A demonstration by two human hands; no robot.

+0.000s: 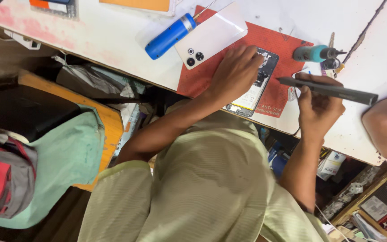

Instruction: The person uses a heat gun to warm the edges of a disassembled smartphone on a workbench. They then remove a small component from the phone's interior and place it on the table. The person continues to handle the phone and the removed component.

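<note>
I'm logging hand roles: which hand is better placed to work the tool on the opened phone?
Right, probably: the right hand grips the dark pen-shaped tool beside the opened phone, which the left hand steadies.

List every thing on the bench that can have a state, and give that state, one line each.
Opened phone: back off, insides exposed, lying on the red mat.
White back cover: detached, lying beside the phone.
Blue tool: lying flat, unheld.
Teal tool: lying flat, unheld.
Grey pen-shaped tool: held level.
Left hand: pressing on the phone.
Right hand: gripping the grey tool.
</note>
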